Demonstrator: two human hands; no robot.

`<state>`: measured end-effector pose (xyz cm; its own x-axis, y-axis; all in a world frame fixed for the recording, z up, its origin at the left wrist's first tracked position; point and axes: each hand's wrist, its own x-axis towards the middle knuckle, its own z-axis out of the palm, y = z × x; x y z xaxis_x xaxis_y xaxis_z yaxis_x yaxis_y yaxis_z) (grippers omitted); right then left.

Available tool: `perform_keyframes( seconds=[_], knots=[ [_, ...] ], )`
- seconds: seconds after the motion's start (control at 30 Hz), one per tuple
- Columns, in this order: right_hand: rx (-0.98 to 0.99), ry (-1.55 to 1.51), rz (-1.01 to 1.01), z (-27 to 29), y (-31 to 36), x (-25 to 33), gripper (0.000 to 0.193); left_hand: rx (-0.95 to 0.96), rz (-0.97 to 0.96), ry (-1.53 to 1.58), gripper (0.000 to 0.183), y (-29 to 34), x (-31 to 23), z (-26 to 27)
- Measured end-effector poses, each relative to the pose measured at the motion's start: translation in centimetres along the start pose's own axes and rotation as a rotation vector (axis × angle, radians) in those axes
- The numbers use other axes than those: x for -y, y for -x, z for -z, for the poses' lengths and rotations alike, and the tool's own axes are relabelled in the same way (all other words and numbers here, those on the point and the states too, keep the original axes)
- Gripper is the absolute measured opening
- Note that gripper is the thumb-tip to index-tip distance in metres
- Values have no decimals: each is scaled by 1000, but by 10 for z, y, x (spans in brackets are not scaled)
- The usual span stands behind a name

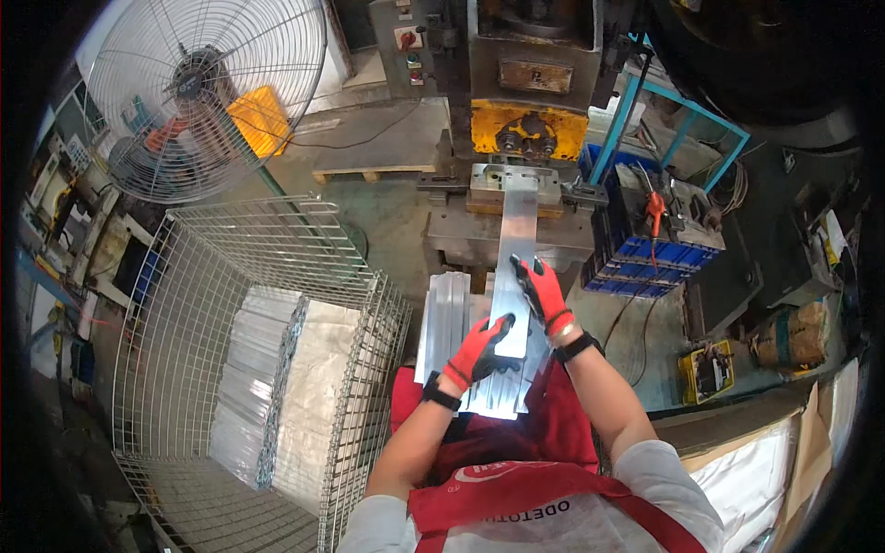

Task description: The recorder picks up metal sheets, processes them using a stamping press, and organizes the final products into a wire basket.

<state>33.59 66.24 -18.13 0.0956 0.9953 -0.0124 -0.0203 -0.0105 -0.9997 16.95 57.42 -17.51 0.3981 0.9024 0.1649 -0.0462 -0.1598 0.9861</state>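
Observation:
A long flat metal strip (516,241) reaches from my lap to the die (491,181) of a press, its far end lying on the die. My left hand (479,352), in a red glove with dark fingertips, grips the strip's near end, thumb on top and the other fingers partly hidden. Farther up the strip, my right hand (544,293), in a matching glove, closes on its right edge. Beneath the strip, a stack of similar shiny metal strips (444,323) rests across my lap.
Ahead stands the press with its yellow ram (530,127). A wire cage (364,369) of bundled strips (253,369) is at my left, below a large fan (205,88). Blue crates (636,267) at right carry a red-handled tool (655,210). A small yellow bin (706,370) sits beyond.

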Motion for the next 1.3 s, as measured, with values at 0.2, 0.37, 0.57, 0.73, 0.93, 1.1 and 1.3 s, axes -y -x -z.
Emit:
perform_keyframes(
  seconds=[0.2, 0.37, 0.57, 0.73, 0.93, 1.1, 1.3],
  knots=[
    [4, 1226, 872, 5, 75, 112, 75, 112, 234, -669, 23, 50, -47, 36],
    [787, 1495, 746, 14, 83, 106, 60, 175, -112, -1140, 23, 53, -72, 41],
    [902, 1300, 936, 18, 88, 103, 28, 249, -137, -1189, 24, 52, -74, 48],
    [883, 1352, 839, 21, 90, 88, 25, 143, -91, -1146, 40, 41, -83, 53],
    [401, 739, 478, 30, 67, 69, 28, -386, 1, -437, 60, 26, -50, 64],
    [23, 60, 90, 22, 7, 46, 30, 69, 507, 765, 43, 40, -28, 3],
    [-15, 33, 54, 4, -32, 48, 25, 124, 503, 973, 43, 13, -37, -17]
  ],
)
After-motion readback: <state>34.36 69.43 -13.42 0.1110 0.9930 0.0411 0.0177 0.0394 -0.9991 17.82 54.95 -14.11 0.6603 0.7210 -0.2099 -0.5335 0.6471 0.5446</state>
